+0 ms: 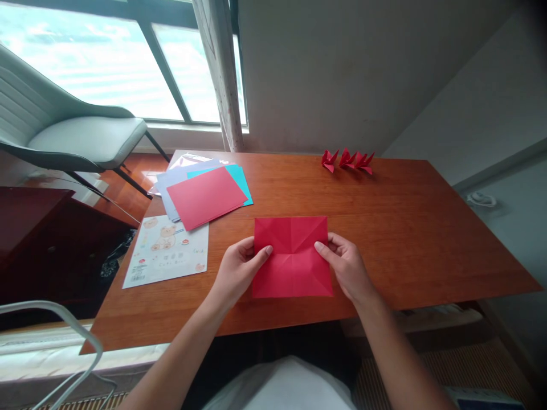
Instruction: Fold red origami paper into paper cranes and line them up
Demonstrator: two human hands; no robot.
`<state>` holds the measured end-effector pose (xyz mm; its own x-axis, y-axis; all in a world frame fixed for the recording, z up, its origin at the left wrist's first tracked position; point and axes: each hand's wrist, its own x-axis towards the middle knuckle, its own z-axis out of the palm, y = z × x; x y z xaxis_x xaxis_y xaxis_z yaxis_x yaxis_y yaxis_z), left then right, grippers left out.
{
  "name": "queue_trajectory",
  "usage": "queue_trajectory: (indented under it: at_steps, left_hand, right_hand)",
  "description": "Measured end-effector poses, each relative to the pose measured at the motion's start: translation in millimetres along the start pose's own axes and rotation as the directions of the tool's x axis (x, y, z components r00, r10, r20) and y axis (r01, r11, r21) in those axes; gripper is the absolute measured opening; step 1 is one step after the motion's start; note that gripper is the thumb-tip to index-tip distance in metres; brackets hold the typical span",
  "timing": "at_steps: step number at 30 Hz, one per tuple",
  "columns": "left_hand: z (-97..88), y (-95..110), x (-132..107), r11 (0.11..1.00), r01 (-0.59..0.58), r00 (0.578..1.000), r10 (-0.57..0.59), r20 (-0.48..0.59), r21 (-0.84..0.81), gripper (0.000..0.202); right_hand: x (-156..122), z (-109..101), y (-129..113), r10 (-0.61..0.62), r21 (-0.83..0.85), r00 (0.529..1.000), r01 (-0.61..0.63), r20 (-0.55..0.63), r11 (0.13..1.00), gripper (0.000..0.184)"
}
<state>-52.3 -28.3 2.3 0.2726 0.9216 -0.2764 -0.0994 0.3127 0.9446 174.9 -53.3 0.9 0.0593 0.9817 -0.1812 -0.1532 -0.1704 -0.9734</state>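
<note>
A creased red square of paper (293,256) lies flat on the wooden table (405,228) in front of me. My left hand (239,267) pinches its left edge, thumb on top. My right hand (344,265) pinches its right edge the same way. Fold lines cross the sheet. Both hands are closed on the paper's sides.
A fanned stack of coloured sheets (205,193) with a red one on top lies at the left. Beside it is a printed packet with bear pictures (168,250). Three red folded paper cranes (347,160) stand at the far edge. A grey chair (77,136) is by the window.
</note>
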Motion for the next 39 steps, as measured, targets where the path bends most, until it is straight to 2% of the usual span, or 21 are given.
queue_trajectory:
  at_steps: [3, 6, 8, 9, 10, 11, 12, 13, 14, 16, 18, 20, 23, 26, 28, 31, 34, 39]
  left_hand:
    - [0.9, 2, 2, 1.0, 0.005, 0.999, -0.006, 0.039, 0.008, 0.036]
    - [-0.6, 3, 4, 0.996, -0.018, 0.995, 0.01, 0.099, 0.082, 0.037]
    - [-3.8, 3, 6, 0.968, -0.114, 0.994, 0.111, 0.026, 0.223, 0.039]
    - [-5.4, 2, 7, 0.922, -0.178, 0.978, 0.204, -0.042, 0.343, 0.04]
    - [-6.6, 2, 8, 0.84, -0.234, 0.943, 0.319, -0.097, 0.49, 0.041]
    - [-6.9, 2, 9, 0.716, -0.272, 0.893, 0.437, -0.109, 0.642, 0.041]
    - [-6.2, 3, 9, 0.561, -0.299, 0.844, 0.533, -0.06, 0.772, 0.038]
    - [-4.2, 4, 9, 0.386, -0.326, 0.81, 0.585, 0.044, 0.863, 0.034]
    - [-1.1, 5, 10, 0.218, -0.364, 0.793, 0.583, 0.178, 0.905, 0.03]
    - [7.3, 6, 11, -0.057, -0.466, 0.782, 0.441, 0.441, 0.883, 0.028]
    - [15.4, 6, 14, -0.219, -0.505, 0.785, 0.285, 0.55, 0.835, 0.03]
    - [20.2, 5, 18, -0.302, -0.545, 0.77, 0.19, 0.609, 0.782, 0.032]
    - [21.0, 1, 21, -0.359, -0.548, 0.769, 0.139, 0.624, 0.756, 0.033]
    - [20.6, -2, 19, -0.378, -0.487, 0.803, 0.16, 0.574, 0.787, 0.038]
    - [22.2, -3, 18, -0.376, -0.454, 0.822, 0.174, 0.542, 0.808, 0.044]
    - [25.5, -3, 17, -0.355, -0.444, 0.836, 0.166, 0.523, 0.823, 0.046]
    - [26.0, -2, 18, -0.317, -0.448, 0.839, 0.174, 0.515, 0.836, 0.046]
    - [18.0, -1, 20, -0.261, -0.457, 0.824, 0.235, 0.515, 0.85, 0.045]
  right_hand:
    - [3, 2, 7, 0.016, 0.009, 1.0, -0.016, -0.008, 1.0, 0.02]
    - [4, 2, 8, 0.047, -0.02, 0.998, -0.047, 0.028, 0.999, 0.022]
    - [6, 0, 6, 0.057, -0.076, 0.997, -0.052, 0.055, 0.996, 0.023]
    - [7, -2, 5, 0.056, -0.121, 0.996, -0.048, 0.064, 0.992, 0.023]
    - [8, -4, 5, 0.053, -0.18, 0.996, -0.04, 0.072, 0.983, 0.023]
    - [11, -6, 4, 0.051, -0.257, 0.996, -0.029, 0.077, 0.966, 0.024]
    - [14, -7, 3, 0.047, -0.349, 0.995, -0.015, 0.085, 0.937, 0.027]
    - [17, -8, 3, 0.041, -0.451, 0.995, 0.006, 0.094, 0.893, 0.031]
    - [21, -9, 2, 0.027, -0.553, 0.994, 0.036, 0.105, 0.832, 0.036]
    - [29, -7, -1, -0.009, -0.719, 0.99, 0.111, 0.144, 0.686, 0.044]
    - [36, -3, -5, -0.039, -0.816, 0.981, 0.181, 0.192, 0.549, 0.046]
    - [40, -1, -9, -0.051, -0.877, 0.977, 0.21, 0.209, 0.433, 0.046]
    - [38, -3, -12, -0.041, -0.932, 0.98, 0.196, 0.192, 0.306, 0.047]
    - [27, -13, -10, -0.016, -0.951, 0.99, 0.141, 0.142, 0.274, 0.051]
    - [16, -21, -6, -0.023, -0.95, 0.996, 0.092, 0.089, 0.298, 0.05]
    - [4, -29, 2, -0.066, -0.923, 0.997, 0.051, 0.028, 0.382, 0.037]
    - [-1, -31, 7, -0.115, -0.874, 0.993, 0.059, 0.003, 0.482, 0.022]
    - [2, -30, 9, -0.176, -0.805, 0.984, 0.106, 0.002, 0.584, 0.02]
